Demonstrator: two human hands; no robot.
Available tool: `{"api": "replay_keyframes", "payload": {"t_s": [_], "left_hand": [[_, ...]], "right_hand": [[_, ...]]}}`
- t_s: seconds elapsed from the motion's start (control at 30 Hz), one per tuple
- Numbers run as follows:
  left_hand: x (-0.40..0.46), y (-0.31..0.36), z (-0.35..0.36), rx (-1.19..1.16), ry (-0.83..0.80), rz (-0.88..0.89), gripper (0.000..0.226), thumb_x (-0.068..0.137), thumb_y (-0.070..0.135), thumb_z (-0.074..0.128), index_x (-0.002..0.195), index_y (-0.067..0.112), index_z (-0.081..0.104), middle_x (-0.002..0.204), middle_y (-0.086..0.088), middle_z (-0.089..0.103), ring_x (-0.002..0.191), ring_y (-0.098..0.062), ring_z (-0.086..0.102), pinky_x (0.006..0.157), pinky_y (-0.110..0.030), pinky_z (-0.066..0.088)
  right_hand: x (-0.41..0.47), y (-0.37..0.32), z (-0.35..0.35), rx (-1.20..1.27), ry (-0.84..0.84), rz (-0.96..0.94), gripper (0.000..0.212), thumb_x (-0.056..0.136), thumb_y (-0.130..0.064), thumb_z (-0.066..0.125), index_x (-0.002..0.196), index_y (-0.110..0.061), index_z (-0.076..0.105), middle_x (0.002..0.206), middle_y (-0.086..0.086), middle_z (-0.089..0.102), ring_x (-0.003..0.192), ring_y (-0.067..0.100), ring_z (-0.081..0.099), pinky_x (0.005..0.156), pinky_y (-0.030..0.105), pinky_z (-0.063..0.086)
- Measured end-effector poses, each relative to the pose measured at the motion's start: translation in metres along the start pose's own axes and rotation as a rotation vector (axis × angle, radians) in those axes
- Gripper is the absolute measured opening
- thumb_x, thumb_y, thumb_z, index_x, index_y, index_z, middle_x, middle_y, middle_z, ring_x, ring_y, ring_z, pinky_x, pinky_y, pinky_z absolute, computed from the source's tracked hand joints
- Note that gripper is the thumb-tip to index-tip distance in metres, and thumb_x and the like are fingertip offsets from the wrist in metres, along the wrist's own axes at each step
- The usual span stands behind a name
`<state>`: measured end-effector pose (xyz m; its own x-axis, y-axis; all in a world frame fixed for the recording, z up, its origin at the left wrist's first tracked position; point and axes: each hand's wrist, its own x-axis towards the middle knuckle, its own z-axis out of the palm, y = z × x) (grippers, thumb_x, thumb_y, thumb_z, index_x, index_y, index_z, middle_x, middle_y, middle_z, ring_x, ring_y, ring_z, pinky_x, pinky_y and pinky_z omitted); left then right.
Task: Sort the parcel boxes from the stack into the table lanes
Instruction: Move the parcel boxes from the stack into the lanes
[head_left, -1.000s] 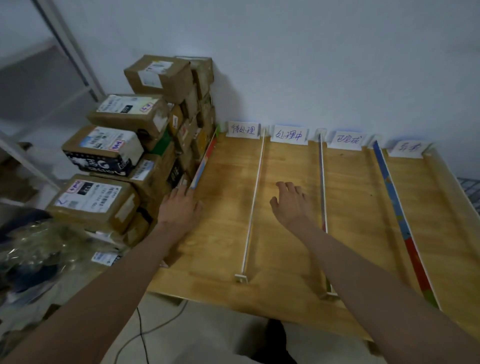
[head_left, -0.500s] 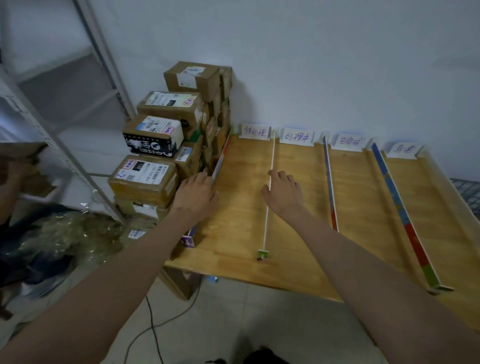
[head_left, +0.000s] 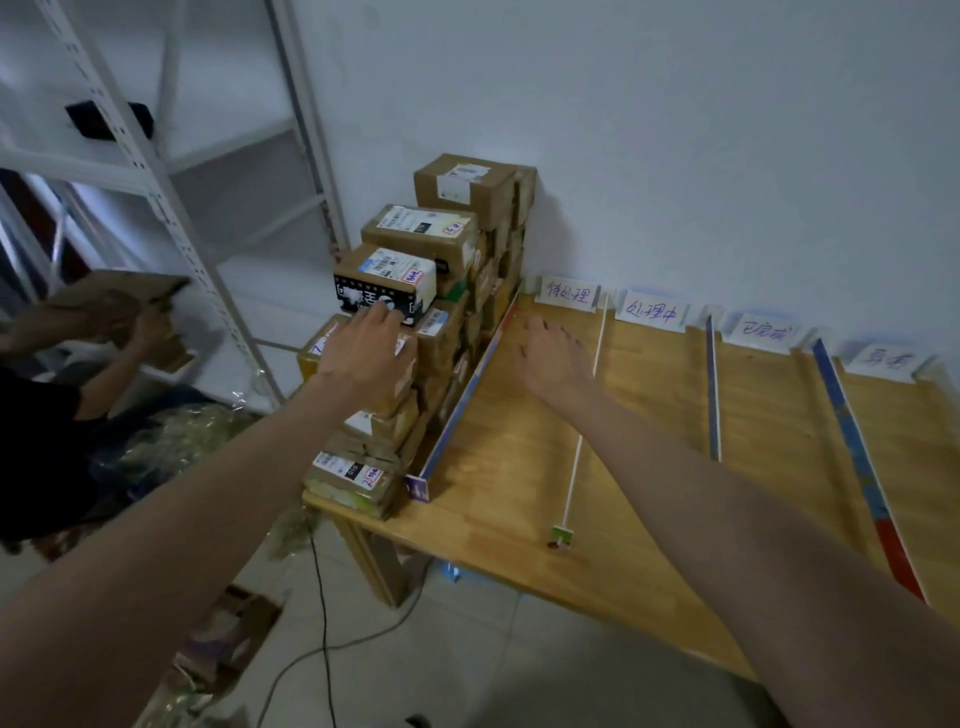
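Hands extended, both arms reaching forward and leftward from the bottom of the view. The left hand (head_left: 366, 349) lies palm down with fingers straight and slightly spread over the top of a brown parcel box (head_left: 358, 371) in the front column of the stack (head_left: 447, 291); its fingertips reach the lower edge of the black-and-white box (head_left: 387, 288) one tier up. It grips nothing; whether the palm actually rests on the box cannot be told. The right hand (head_left: 550, 356) hovers open, fingers relaxed and a little blurred, over the leftmost lane of the wooden counter (head_left: 519, 493), just beside the coloured side rail (head_left: 467, 395) that separates the stack from the lanes, holding nothing. The stack stands at the counter's left end against the wall, all boxes still in it. Four handwritten label cards (head_left: 569, 295) stand along the far edge of the lanes, which are split by thin dividers (head_left: 584, 415). Compared with half a second earlier, the left hand has moved from the rail's edge up onto the stack, and the right hand has shifted from the first white divider leftward toward the rail. At far left another person (head_left: 41, 415) handles cardboard by a metal shelf (head_left: 171, 208).
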<state>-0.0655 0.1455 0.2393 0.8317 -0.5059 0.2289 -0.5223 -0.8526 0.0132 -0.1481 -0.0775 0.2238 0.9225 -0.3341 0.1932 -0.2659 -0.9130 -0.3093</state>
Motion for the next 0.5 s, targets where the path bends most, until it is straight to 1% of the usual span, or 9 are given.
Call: {"api": "replay_keyframes", "payload": {"t_s": [0.13,0.17,0.27,0.37,0.43,0.47,0.5], "left_hand": [[0.022,-0.037,-0.009,0.02,0.052,-0.041,0.044,0.101,0.04,0.038,0.129,0.009,0.051,0.13,-0.012,0.054,0.115,-0.031,0.053,0.099,-0.048,0.043],[0.029,-0.047,-0.011,0.014,0.066,-0.058,0.045,0.101,0.04,0.038,0.131,0.009,0.051,0.13,-0.013,0.054,0.115,-0.032,0.053,0.099,-0.048,0.043],[0.049,-0.075,-0.014,-0.01,0.087,-0.108,0.047,0.101,0.043,0.038,0.13,0.008,0.051,0.124,-0.014,0.056,0.113,-0.032,0.053,0.097,-0.048,0.044],[0.068,-0.1,-0.013,-0.033,0.095,-0.131,0.049,0.101,0.042,0.038,0.132,0.006,0.05,0.128,-0.015,0.055,0.116,-0.033,0.053,0.097,-0.049,0.043],[0.081,-0.112,-0.011,-0.068,0.078,-0.151,0.051,0.102,0.043,0.036,0.134,0.005,0.048,0.132,-0.016,0.053,0.119,-0.034,0.052,0.097,-0.05,0.043],[0.088,-0.118,-0.009,-0.097,0.056,-0.171,0.053,0.102,0.044,0.036,0.136,0.005,0.047,0.136,-0.017,0.05,0.122,-0.034,0.05,0.099,-0.051,0.042],[0.094,-0.123,-0.007,-0.128,0.029,-0.192,0.056,0.102,0.046,0.035,0.138,0.005,0.045,0.14,-0.017,0.048,0.125,-0.035,0.048,0.1,-0.052,0.042]], "right_hand": [[0.022,-0.027,-0.003,0.048,0.012,-0.029,0.031,0.1,-0.03,0.041,0.12,-0.009,0.053,0.121,0.015,0.06,0.115,0.035,0.055,0.095,0.047,0.046],[0.028,-0.033,-0.003,0.057,0.013,-0.033,0.031,0.1,-0.029,0.041,0.12,-0.008,0.052,0.12,0.016,0.06,0.114,0.035,0.055,0.094,0.047,0.047],[0.047,-0.054,-0.002,0.067,0.003,-0.007,0.036,0.102,-0.03,0.039,0.129,-0.008,0.05,0.12,0.016,0.061,0.112,0.034,0.057,0.091,0.047,0.05],[0.066,-0.074,0.004,0.097,-0.005,0.016,0.035,0.103,-0.031,0.038,0.125,-0.008,0.051,0.114,0.014,0.064,0.105,0.032,0.061,0.081,0.042,0.052],[0.079,-0.086,0.009,0.126,-0.019,0.053,0.033,0.103,-0.031,0.038,0.121,-0.007,0.052,0.113,0.013,0.063,0.101,0.03,0.061,0.074,0.037,0.048],[0.085,-0.092,0.012,0.154,-0.032,0.079,0.032,0.103,-0.031,0.038,0.119,-0.007,0.052,0.112,0.013,0.063,0.1,0.03,0.061,0.073,0.036,0.048],[0.091,-0.098,0.015,0.191,-0.048,0.104,0.032,0.104,-0.031,0.037,0.119,-0.007,0.053,0.112,0.014,0.064,0.1,0.03,0.062,0.076,0.037,0.05]]}}
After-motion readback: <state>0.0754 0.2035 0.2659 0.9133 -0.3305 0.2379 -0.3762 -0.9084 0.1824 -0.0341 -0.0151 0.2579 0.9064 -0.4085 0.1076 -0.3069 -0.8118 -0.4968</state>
